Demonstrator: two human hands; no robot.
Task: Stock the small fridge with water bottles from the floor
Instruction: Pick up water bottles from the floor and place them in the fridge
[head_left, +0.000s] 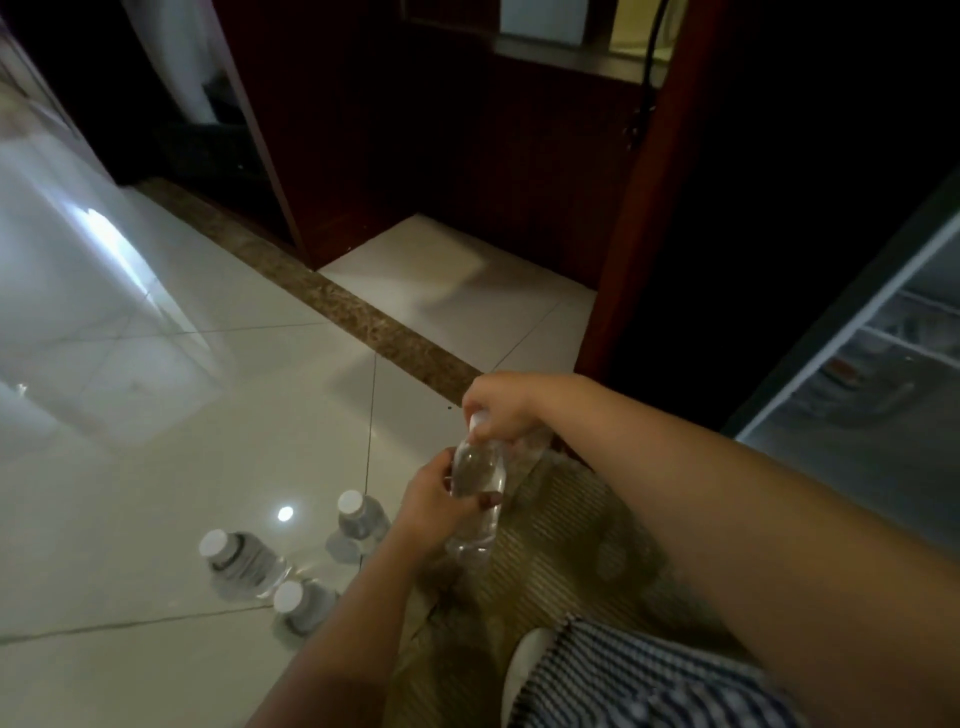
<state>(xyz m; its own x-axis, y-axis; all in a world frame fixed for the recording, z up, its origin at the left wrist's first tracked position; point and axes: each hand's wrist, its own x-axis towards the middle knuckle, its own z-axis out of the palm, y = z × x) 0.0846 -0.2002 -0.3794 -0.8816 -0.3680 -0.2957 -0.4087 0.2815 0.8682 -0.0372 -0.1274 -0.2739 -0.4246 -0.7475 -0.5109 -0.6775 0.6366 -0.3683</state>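
- Nearest to me: checked blue-and-white garment (649, 675) at the bottom right, with something white (524, 670) beside it that I can't identify.
- Striped mat (566, 525) lies on the tile floor (156, 467) under the hands.
- Three sealed water bottles with white caps stand upright on the tiles left of the mat: nearest floor bottle (298, 605), left floor bottle (239, 564) and far floor bottle (358, 519). They are close together and no hand touches them.
- Left hand (431, 506): fingers wrapped round the middle of the held bottle (475, 499).
- Right hand (498, 410): fingers curled down over the same bottle's white cap and neck.
- The held bottle is clear and tilted, above the mat's left edge, off the floor.
- There may be a second clear bottle under the right hand; it's too blurred to tell.
- Small fridge (857, 317) is at the right edge with its door open and white shelves visible. Its contents are unclear.
- A brown stone strip (322, 296) crosses the floor beyond the hands.
- Farthest: dark red wooden cabinet (467, 156).
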